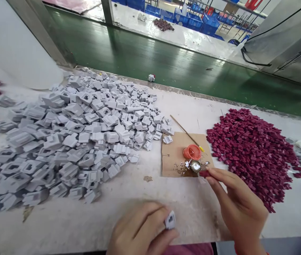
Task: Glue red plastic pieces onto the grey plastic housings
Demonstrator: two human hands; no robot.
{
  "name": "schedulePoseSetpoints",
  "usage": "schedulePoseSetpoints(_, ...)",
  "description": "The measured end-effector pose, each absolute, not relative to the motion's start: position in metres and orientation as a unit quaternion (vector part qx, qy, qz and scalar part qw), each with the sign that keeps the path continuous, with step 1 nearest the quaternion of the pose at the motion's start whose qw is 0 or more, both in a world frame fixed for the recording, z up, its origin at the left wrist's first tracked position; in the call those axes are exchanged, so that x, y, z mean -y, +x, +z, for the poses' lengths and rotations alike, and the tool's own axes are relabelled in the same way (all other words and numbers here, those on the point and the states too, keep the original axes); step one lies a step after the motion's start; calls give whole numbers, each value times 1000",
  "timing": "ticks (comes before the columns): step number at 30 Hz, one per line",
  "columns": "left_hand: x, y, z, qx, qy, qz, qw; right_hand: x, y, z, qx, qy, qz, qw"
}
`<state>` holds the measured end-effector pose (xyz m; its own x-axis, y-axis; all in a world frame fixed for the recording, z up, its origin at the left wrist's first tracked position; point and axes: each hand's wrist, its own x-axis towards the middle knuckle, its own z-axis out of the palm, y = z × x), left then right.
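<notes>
Head view, and both hands were busy at the near edge of the table! The left hand, a touch blurred and cut off by the bottom edge, pinched a grey block between thumb and fingers; only the block's hollow end peeped out, the rest hidden. Over on the right, the right hand had a small red piece between thumb and fingertips, mostly covered, right beside a shiny cap; whether they touched was hard to tell. That cap sat on wet, glinting cardboard, just in front of an orange-red pot, whose contents were hard to make out. A thin stick lay behind. Grey blocks heaped up on the left, a red heap on the right, and a tall white object ran out of frame, top left.
</notes>
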<state>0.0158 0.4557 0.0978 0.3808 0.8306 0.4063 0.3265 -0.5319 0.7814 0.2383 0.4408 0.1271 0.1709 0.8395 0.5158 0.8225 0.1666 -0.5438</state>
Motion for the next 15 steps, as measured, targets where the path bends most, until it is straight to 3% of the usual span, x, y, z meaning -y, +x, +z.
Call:
schedulePoseSetpoints(2,-459,19,96,-392,785,410,250,-429,226,127,620,-647,78,437)
schedulePoseSetpoints(7,-459,22,97,-409,788,381,259,-411,193,119,631,-588,200,465)
schedulePoseSetpoints(15,-454,19,94,-406,786,375,278,-415,182,112,656,-575,202,446)
